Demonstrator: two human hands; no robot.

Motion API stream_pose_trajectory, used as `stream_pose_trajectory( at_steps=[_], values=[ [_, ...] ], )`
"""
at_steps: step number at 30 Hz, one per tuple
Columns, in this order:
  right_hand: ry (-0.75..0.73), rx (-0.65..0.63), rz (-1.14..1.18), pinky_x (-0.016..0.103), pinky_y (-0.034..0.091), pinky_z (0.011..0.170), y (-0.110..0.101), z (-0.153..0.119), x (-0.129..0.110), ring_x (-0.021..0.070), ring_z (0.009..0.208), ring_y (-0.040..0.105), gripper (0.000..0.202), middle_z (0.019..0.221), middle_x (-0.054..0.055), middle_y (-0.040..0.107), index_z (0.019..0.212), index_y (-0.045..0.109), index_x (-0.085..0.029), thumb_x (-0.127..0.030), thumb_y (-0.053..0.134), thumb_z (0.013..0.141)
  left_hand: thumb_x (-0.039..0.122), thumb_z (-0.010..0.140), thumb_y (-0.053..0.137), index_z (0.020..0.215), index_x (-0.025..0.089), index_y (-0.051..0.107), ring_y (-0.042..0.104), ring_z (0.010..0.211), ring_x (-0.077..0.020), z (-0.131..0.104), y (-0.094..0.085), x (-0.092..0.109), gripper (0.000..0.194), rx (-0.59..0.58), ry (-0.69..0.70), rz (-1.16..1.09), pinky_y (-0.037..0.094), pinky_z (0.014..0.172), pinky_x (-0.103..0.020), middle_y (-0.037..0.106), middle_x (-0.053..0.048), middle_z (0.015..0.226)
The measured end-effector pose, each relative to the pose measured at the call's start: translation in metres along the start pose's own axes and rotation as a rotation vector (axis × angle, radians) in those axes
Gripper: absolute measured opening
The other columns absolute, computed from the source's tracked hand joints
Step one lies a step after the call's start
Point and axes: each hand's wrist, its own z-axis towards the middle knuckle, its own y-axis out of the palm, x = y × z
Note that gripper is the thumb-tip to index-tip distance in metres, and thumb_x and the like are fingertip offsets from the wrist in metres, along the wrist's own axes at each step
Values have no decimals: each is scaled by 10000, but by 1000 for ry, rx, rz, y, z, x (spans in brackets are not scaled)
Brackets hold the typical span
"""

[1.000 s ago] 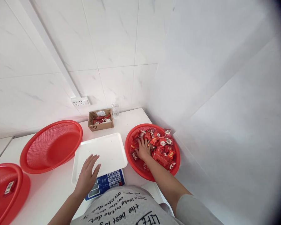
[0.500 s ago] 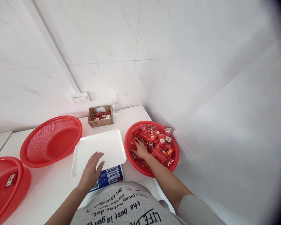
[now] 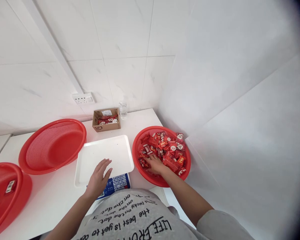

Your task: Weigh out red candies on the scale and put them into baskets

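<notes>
My right hand (image 3: 155, 164) reaches into a red mesh basket (image 3: 136, 151) of small red wrapped packets (image 3: 173, 156). Its fingers are spread and rest on packets near the left side, with the fingertips partly hidden among them; no packet shows in its grip. My left hand (image 3: 99, 176) hovers over the near edge of a white tray (image 3: 105, 151), fingers stretched out and holding nothing. That tray sits on top of a scale with a blue keypad (image 3: 117, 185), which my left hand partly covers.
A red mesh basket (image 3: 57, 146) stands left of the tray. At the far left, another red basket (image 3: 20, 196) holds a couple of packets. Behind the tray are a cardboard box (image 3: 107, 126) with red packets and a clear glass (image 3: 123, 110), near the tiled wall.
My right hand has shifted slightly toward me and right within the basket, uncovering packets at its left side. My left hand stays nearly still over the tray. The view has tilted slightly.
</notes>
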Motion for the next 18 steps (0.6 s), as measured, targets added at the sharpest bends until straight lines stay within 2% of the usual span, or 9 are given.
stream_pose_trajectory(
  at_steps=[2, 4, 7, 10, 13, 16, 18],
  values=[
    [67, 33, -31, 497, 249, 1026, 2, 0, -3, 371, 1334, 246, 733, 1495, 96, 256, 1394, 339, -316, -244, 602, 714, 441, 889, 385, 1175, 224, 555, 463, 1235, -232, 2, 2, 3, 397, -16, 2, -1, 451, 975, -409, 567, -75, 1265],
    [72, 96, -3, 454, 308, 987, 1, 3, -8, 333, 1257, 385, 636, 1420, 113, 386, 1385, 360, -298, -179, 496, 775, 437, 890, 385, 1176, 223, 556, 460, 1238, -231, 5, 4, 6, 397, -30, 14, -4, 452, 973, -405, 562, -75, 1273],
    [92, 206, 192, 358, 374, 933, -6, 3, -11, 255, 1120, 530, 610, 1271, 106, 548, 1383, 356, -249, -126, 420, 790, 427, 892, 386, 1183, 227, 553, 454, 1244, -227, 10, 4, 13, 391, -46, 31, -16, 452, 973, -398, 556, -71, 1282],
    [144, 376, 461, 311, 404, 912, -16, -2, -3, 212, 1065, 567, 593, 1209, 86, 595, 1355, 377, -202, -138, 446, 769, 420, 889, 395, 1172, 244, 561, 472, 1228, -223, 12, 4, 18, 372, -61, 42, -43, 445, 980, -402, 569, -59, 1265],
    [183, 536, 722, 331, 413, 929, -23, -12, 8, 204, 1060, 565, 535, 1204, 77, 597, 1279, 449, -180, -211, 499, 747, 419, 884, 399, 1158, 250, 571, 497, 1203, -217, 12, 6, 22, 365, -94, 34, -95, 436, 989, -399, 583, -53, 1246],
    [211, 613, 1018, 362, 439, 911, -26, -24, 11, 208, 1034, 582, 546, 1180, 74, 612, 1245, 474, -188, -284, 558, 714, 424, 870, 416, 1155, 250, 571, 522, 1169, -216, 12, 9, 28, 368, -155, -9, -174, 430, 992, -394, 598, -51, 1222],
    [202, 628, 1208, 373, 464, 879, -28, -32, 4, 211, 1002, 601, 564, 1141, 70, 633, 1228, 488, -206, -319, 604, 687, 429, 855, 444, 1163, 250, 560, 558, 1114, -217, 14, 12, 36, 375, -210, -58, -270, 448, 966, -396, 610, -52, 1197]
  ],
)
